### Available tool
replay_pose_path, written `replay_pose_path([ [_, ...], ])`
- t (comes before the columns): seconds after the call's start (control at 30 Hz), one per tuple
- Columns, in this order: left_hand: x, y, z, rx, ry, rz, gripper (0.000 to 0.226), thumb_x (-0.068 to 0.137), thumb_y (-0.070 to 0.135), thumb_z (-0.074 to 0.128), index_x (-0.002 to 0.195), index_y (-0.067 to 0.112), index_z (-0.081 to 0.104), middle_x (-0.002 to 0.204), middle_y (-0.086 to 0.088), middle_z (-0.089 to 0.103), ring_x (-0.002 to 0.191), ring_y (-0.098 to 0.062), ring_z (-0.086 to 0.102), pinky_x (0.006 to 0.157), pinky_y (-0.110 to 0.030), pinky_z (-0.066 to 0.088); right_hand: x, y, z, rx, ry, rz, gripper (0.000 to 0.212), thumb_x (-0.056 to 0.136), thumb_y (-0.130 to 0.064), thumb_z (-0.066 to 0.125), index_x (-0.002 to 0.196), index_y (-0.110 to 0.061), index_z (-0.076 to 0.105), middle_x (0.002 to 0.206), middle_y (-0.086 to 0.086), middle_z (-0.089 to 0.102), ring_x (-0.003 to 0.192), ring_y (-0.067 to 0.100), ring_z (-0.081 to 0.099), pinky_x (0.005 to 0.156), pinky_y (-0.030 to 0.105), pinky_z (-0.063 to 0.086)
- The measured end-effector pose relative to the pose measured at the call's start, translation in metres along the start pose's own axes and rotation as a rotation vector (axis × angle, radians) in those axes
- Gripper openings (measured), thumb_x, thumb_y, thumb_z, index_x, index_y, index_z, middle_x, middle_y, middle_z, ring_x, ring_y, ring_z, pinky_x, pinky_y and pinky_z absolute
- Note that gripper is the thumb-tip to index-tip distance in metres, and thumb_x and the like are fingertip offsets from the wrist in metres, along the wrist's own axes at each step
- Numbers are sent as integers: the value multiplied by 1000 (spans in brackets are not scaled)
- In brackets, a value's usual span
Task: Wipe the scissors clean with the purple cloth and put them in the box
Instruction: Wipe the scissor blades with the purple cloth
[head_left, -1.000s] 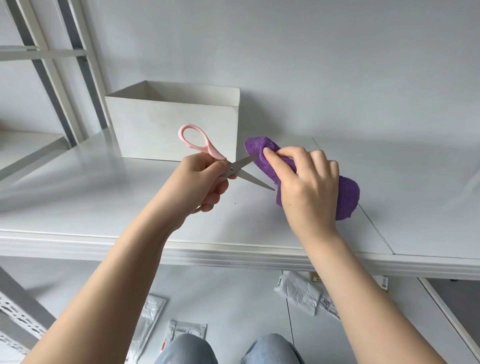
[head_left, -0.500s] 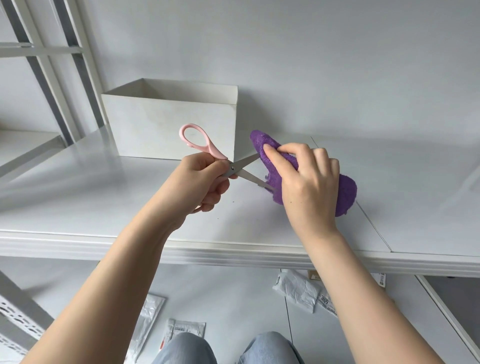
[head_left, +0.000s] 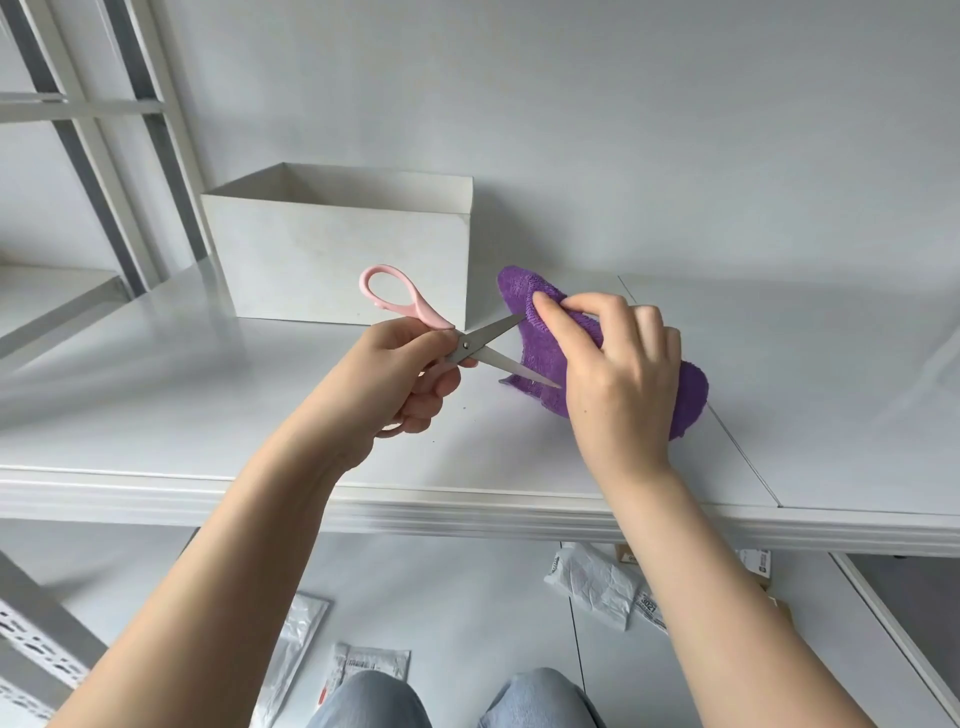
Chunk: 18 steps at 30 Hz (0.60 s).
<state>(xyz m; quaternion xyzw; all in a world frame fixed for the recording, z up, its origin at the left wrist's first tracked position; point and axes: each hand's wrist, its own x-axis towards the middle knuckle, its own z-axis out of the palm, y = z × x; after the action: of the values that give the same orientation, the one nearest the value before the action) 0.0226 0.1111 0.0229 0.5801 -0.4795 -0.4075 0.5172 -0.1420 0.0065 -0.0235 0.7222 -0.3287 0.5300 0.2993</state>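
The left hand (head_left: 400, 379) grips the pink-handled, steel-bladed scissors (head_left: 447, 332) above the white tabletop (head_left: 208, 415), its fingers curled through the lower loop, the upper loop standing free in front of the open white rectangular box (head_left: 337, 249). The blades are spread wider than half a second ago. The right hand (head_left: 623, 374) clutches the bunched purple terry cloth (head_left: 540, 338), forefinger pressed into its upper fold; the cloth has slid outward, so the lower blade, then half buried in it, now lies exposed to its tip against the fabric. The upper blade's tip meets the cloth's edge. The box stands just behind the scissors, unmoved.
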Motion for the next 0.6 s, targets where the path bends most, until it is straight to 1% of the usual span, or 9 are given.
replay_pose_path([
  [0.13, 0, -1, -1, 13, -8, -10, 26, 98, 19, 43, 87, 6, 63, 58, 0, 43, 39, -10, 24, 34, -15, 22, -5, 13, 4, -3, -9, 119, 44, 89, 5, 49, 114, -23, 72, 99, 2, 67, 80, 22, 39, 64, 33, 28],
  [0.23, 1, -2, -2, 24, 5, -14, 26, 98, 19, 43, 88, 6, 63, 58, 0, 44, 39, -10, 25, 35, -15, 22, -2, 11, 1, 59, 46, 201, 47, 88, 8, 52, 117, -23, 71, 101, 2, 67, 80, 23, 42, 67, 31, 30],
  [0.3, 2, -3, 0, 30, 6, -15, 26, 98, 18, 42, 89, 5, 63, 58, 0, 44, 38, -10, 26, 35, -15, 22, 3, 4, -2, 79, 59, 148, 43, 92, 5, 51, 117, -23, 71, 102, 2, 68, 79, 24, 43, 67, 33, 32],
  [0.37, 2, -2, 2, 26, 4, -11, 26, 98, 18, 42, 90, 4, 63, 57, 0, 44, 38, -10, 26, 35, -14, 22, 1, -2, -4, 74, 22, 40, 39, 95, 0, 48, 116, -22, 71, 102, 2, 68, 80, 23, 41, 66, 34, 31],
  [0.43, 2, -1, 3, 30, 5, -3, 26, 98, 17, 42, 89, 4, 62, 56, 0, 44, 37, -9, 26, 35, -14, 23, -2, -2, -3, 54, -22, -10, 39, 95, -1, 46, 116, -22, 72, 101, 2, 68, 82, 22, 40, 66, 32, 28],
  [0.5, 1, 0, 3, 36, 11, 0, 26, 98, 17, 42, 88, 5, 62, 55, 1, 44, 37, -9, 27, 36, -15, 23, -4, 3, 0, 28, -35, 18, 40, 93, 1, 47, 115, -22, 72, 101, 2, 68, 81, 22, 39, 65, 32, 28],
  [0.6, 0, -1, 1, 26, 15, -4, 26, 98, 18, 43, 88, 5, 63, 56, 1, 44, 38, -10, 26, 35, -15, 23, -3, 12, 2, 10, -27, 108, 44, 89, 6, 50, 115, -23, 72, 100, 3, 67, 79, 22, 38, 64, 33, 29],
])
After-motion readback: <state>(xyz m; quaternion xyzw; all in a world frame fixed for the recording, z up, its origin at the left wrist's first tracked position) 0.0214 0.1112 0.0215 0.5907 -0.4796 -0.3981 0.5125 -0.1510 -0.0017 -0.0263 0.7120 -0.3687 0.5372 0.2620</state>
